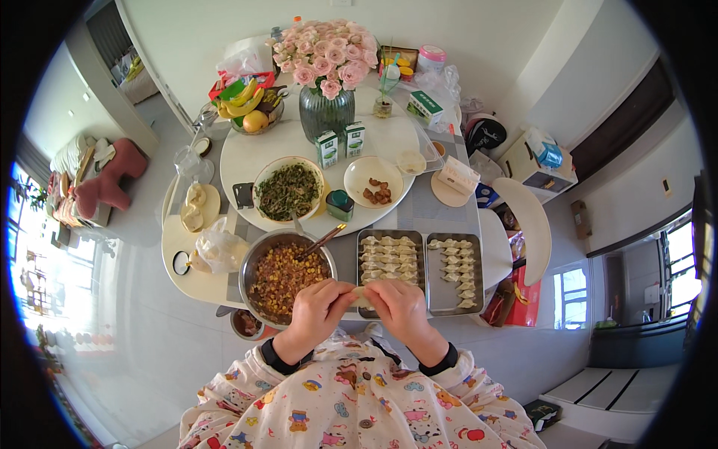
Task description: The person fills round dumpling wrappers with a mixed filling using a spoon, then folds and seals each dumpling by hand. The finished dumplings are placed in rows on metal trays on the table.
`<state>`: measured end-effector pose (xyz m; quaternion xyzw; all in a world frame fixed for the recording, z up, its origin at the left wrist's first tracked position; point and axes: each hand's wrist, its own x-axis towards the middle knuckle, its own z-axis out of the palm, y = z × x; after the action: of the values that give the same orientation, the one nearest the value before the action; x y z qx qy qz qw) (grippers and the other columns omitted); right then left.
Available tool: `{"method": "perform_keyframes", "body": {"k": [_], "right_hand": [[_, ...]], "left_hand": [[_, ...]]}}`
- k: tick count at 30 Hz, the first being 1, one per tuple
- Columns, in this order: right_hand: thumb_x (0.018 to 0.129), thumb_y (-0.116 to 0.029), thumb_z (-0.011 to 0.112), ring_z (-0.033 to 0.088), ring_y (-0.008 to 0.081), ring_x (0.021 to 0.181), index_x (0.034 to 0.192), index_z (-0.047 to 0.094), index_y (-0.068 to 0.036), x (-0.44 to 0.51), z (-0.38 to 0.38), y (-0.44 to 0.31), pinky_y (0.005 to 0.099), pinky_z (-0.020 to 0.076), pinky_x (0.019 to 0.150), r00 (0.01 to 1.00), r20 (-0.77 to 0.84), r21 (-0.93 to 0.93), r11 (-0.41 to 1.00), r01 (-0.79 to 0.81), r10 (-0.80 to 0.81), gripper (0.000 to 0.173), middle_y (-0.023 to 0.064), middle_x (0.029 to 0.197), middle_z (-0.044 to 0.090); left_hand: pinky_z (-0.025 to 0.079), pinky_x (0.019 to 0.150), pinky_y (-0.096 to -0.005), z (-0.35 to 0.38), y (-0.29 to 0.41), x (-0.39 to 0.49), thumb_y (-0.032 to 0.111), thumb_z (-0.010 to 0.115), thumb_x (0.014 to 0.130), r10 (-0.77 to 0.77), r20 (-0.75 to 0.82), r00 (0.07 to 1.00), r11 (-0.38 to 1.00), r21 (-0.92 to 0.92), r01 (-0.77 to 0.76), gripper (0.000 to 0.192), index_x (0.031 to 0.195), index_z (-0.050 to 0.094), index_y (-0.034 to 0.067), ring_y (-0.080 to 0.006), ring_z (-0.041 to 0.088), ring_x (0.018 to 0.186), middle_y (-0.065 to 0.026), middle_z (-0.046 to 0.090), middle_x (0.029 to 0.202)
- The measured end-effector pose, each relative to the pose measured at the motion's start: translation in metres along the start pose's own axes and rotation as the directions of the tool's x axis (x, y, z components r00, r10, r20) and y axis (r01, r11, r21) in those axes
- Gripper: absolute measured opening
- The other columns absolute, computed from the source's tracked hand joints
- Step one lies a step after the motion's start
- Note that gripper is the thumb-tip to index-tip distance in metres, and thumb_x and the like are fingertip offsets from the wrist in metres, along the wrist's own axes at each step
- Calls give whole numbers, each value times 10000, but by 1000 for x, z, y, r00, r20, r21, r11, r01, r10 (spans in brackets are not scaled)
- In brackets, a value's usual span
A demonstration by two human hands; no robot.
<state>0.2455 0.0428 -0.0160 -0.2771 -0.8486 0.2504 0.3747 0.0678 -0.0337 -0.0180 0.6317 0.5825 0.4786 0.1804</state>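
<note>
Between my left hand (321, 308) and my right hand (399, 306), a pale dough dumpling (360, 296) is pinched by the fingertips of both; the fingers hide most of it. A steel bowl (245, 269) of meat and corn filling, with chopsticks (322, 241) and a spoon handle in it, lies to the left of my hands. Just beyond my right hand is a metal tray (423, 247) holding rows of folded dumplings (388, 255). A second metal tray (443, 292) to its right holds more dumplings (459, 269), mostly along its right side.
On the round turntable (241, 151) stand a bowl of chopped greens (289, 191), a plate with browned pieces (373, 174), milk cartons (354, 140) and a glass vase (327, 112) of pink roses. Dough on a round board (207, 210) and a plastic bag (221, 247) lie at the left.
</note>
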Motion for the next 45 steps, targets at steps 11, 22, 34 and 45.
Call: {"method": "perform_keyframes", "body": {"k": [11, 22, 34, 45], "right_hand": [[875, -98, 747, 628, 270, 654, 967, 631, -71, 17, -2, -4, 378, 477, 542, 991, 57, 72, 990, 120, -124, 150, 68, 761, 626], [922, -115, 735, 565, 203, 504, 1024, 595, -53, 19, 5, -5, 305, 438, 521, 994, 46, 129, 987, 93, -99, 185, 58, 637, 620], [953, -195, 731, 567, 186, 499, 1180, 551, -54, 32, 7, -16, 295, 409, 500, 973, 201, 318, 932, -176, 116, 322, 34, 600, 590], [1036, -186, 613, 572, 71, 610, 1294, 498, -62, 43, 15, -33, 236, 432, 558, 892, 350, 615, 647, -450, 288, 309, 12, 730, 678]], "left_hand": [[493, 576, -377, -3, -9, -3, 20, 711, 879, 150, -75, 986, 989, -5, -151, 70, 938, 680, 40, -292, 642, 644, -93, 662, 771], [524, 650, -327, -16, -10, 1, 82, 650, 977, -135, 112, 984, 953, -257, 160, 123, 1037, 703, -11, -252, 673, 719, -128, 704, 859], [388, 527, -211, -19, -12, 2, 131, 608, 1036, -285, 276, 918, 645, -653, 397, 202, 1128, 734, 2, -29, 496, 606, 28, 616, 755], [398, 519, -205, -21, -17, 13, 84, 595, 1027, -214, 177, 961, 644, -714, 275, 190, 1111, 743, -1, -26, 521, 594, 14, 653, 765]]}}
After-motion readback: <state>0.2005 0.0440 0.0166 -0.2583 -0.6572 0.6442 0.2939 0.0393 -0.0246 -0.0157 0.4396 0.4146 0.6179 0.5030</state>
